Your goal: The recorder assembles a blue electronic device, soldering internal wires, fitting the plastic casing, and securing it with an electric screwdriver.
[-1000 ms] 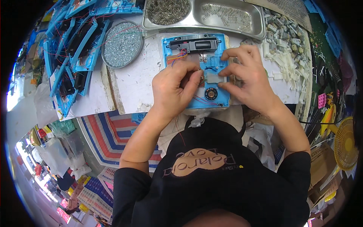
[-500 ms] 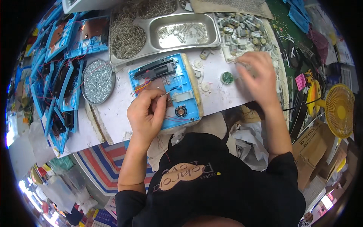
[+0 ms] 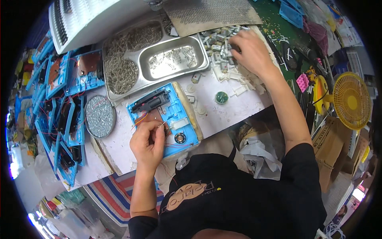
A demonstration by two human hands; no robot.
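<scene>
My left hand (image 3: pixel 146 141) is over the lower left part of an open blue plastic casing (image 3: pixel 176 100), thumb and forefinger pinched together. A thin pale tip shows at the pinch, too small to name. Inside the casing are a black mechanism (image 3: pixel 151 102), a brown circuit board (image 3: pixel 151 116), a white block (image 3: pixel 179 124), a round speaker (image 3: pixel 180 138) and thin coloured wires. Far to the right, my right hand (image 3: pixel 251 49) has its fingers curled down into a heap of small metal motors (image 3: pixel 217 47); its fingertips are partly hidden, and what they grip cannot be made out.
A steel tray (image 3: pixel 205 65) of small metal parts stands behind the casing. To the left are a round dish of silvery bits (image 3: pixel 99 117) and stacked blue casings (image 3: pixel 71 123). A small green-filled pot (image 3: pixel 221 97) sits on the table; a yellow fan (image 3: pixel 351 101) stands right.
My right hand has moved away from me into the motor heap. My left hand stays pinched at the casing. The whole view has shifted, bringing a white housing into sight at the top left.
</scene>
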